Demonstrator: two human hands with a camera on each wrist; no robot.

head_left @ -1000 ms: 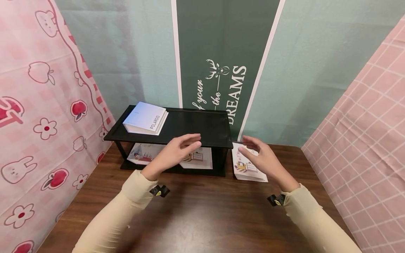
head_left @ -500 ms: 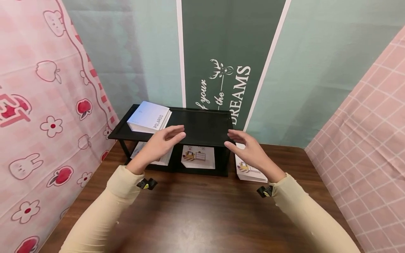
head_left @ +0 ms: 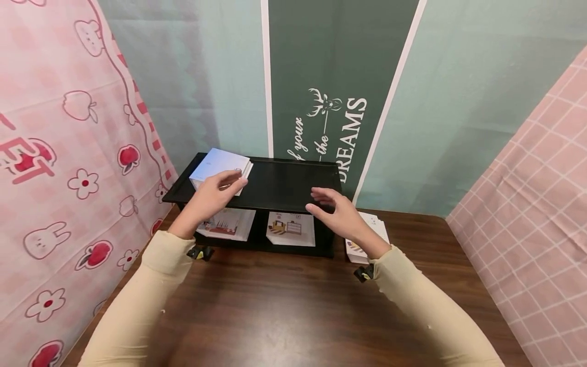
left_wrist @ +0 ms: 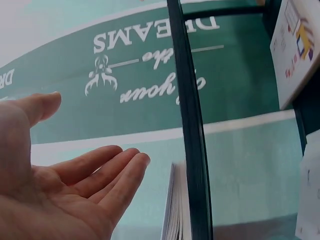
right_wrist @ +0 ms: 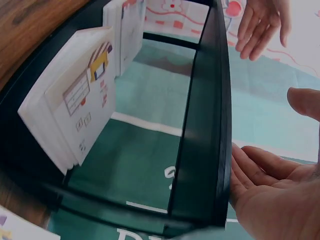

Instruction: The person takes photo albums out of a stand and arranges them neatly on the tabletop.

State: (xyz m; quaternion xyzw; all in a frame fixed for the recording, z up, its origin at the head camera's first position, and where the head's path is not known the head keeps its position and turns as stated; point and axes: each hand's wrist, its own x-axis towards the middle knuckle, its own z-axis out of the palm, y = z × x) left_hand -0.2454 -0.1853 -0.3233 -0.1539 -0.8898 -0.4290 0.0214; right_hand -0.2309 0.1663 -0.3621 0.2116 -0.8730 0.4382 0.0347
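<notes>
My left hand (head_left: 211, 196) hovers at the front of a blue-and-white photo album (head_left: 215, 160) and hides part of its cover. Its fingers are relaxed, with thumb and fingers apart and nothing between them. The album lies on the left end of a black two-tier shelf (head_left: 289, 181). Over the right part of that top tier my right hand (head_left: 340, 215) hangs, likewise relaxed and holding nothing. In the right wrist view, its fingers (right_wrist: 255, 170) appear beside the shelf's top edge. The left wrist view shows the left palm (left_wrist: 75, 205) near the blue album's page edges (left_wrist: 176, 205).
Two white albums with printed drawings, the left one (head_left: 234, 224) and the right one (head_left: 293, 228), lie on the lower tier. Another white album (head_left: 378, 229) lies on the wooden table (head_left: 257, 306), right of the shelf. Printed cloths (head_left: 220, 76) hang around the table.
Both hands have moved to the left. The left one has come over the front of the blue album, and the right one has shifted from above the table album to the shelf's right part.
</notes>
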